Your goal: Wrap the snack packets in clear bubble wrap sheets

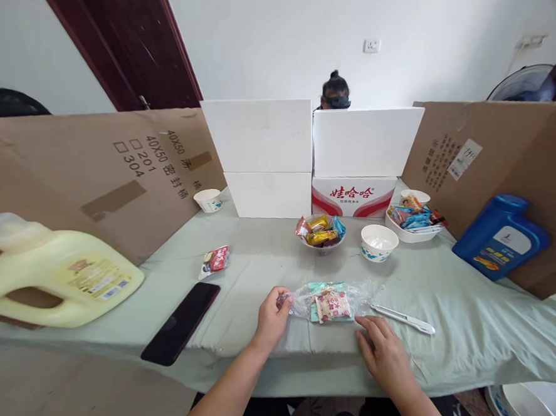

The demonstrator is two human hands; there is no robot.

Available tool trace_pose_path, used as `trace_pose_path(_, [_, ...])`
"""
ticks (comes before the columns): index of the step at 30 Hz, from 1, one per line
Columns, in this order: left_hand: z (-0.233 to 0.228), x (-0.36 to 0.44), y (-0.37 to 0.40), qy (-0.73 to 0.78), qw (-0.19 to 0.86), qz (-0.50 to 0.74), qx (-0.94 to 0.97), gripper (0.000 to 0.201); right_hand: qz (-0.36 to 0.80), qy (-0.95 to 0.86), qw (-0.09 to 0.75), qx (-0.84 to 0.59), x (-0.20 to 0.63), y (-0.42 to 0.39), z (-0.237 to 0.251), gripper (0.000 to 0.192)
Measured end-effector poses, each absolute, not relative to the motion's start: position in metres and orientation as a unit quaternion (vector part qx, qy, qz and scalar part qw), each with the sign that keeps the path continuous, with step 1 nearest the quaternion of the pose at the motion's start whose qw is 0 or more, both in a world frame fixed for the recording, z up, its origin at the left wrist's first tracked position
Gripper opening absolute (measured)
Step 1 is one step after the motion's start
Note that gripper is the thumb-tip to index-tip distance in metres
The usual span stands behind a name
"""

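Observation:
My left hand (272, 317) is closed on the bunched left end of a sheet of clear plastic film (302, 302). On the film lie small snack packets: a pink-and-cream packet (333, 306) on top, with mint-green packets (317, 289) partly under it. My right hand (385, 349) rests open at the film's lower right edge, its fingers stretched out and the index fingertip close to or touching the film. Just beyond that hand a white utility knife (405, 319) lies on the cloth, its tip near the film. Whether the film is a flat sheet or a bag I cannot tell.
A bowl of wrapped snacks (323, 243), a paper bowl (378, 244) and a snack-filled tray (412, 234) stand farther back. Leftward lie a phone (181, 323), a red packet (215, 262) and a yellow jug (61, 276). A blue bottle (500, 237) leans right. White boxes (269, 195) screen a person opposite.

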State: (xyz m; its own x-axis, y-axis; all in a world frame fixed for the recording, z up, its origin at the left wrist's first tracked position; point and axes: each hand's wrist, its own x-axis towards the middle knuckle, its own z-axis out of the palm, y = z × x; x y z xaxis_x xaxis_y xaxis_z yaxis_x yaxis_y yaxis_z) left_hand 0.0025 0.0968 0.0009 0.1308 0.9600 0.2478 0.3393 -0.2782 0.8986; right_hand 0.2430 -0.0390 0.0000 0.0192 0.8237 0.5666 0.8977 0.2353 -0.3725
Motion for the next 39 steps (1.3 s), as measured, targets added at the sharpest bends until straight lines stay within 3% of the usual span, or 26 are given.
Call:
trace_pose_path(4, [0.004, -0.002, 0.093, 0.489, 0.295, 0.500, 0.651, 0.023, -0.064, -0.710, 0.354, -0.605, 0.238, -0.034, 0.008, 0.021])
trace_pose_path(9, [0.017, -0.004, 0.071, 0.391, 0.097, 0.589, 0.701, 0.010, -0.042, -0.751, 0.325, -0.573, 0.228, -0.029, 0.015, 0.015])
trace_pose_path(12, [0.025, 0.000, 0.056, 0.219, 0.079, 0.468, 0.853, 0.005, -0.043, -0.765, 0.316, -0.559, 0.226, -0.026, 0.015, 0.016])
trace_pose_path(14, [0.029, 0.007, 0.053, 0.184, 0.089, 0.369, 0.907, 0.010, -0.056, -0.767, 0.320, -0.554, 0.226, -0.023, 0.015, 0.017])
trace_pose_path(22, [0.028, 0.026, 0.089, 0.323, 0.019, 0.276, 0.905, 0.034, -0.119, -0.750, 0.257, -0.598, 0.244, -0.012, 0.010, 0.037])
trace_pose_path(27, [0.037, 0.028, 0.117, 0.332, 0.051, 0.195, 0.922, 0.039, -0.152, -0.726, 0.202, -0.640, 0.270, 0.003, 0.017, 0.054])
trace_pose_path(32, [0.061, 0.034, 0.145, 0.304, 0.108, 0.104, 0.941, 0.034, -0.059, -0.780, 0.124, -0.610, 0.286, 0.033, 0.052, 0.017])
trace_pose_path(36, [0.072, 0.045, 0.164, 0.304, 0.167, 0.046, 0.937, 0.023, -0.048, -0.786, 0.122, -0.605, 0.287, 0.065, 0.074, 0.020])
trace_pose_path(39, [0.073, 0.052, 0.182, 0.302, 0.202, 0.028, 0.931, 0.016, -0.115, -0.746, 0.154, -0.638, 0.285, 0.088, 0.081, 0.021])
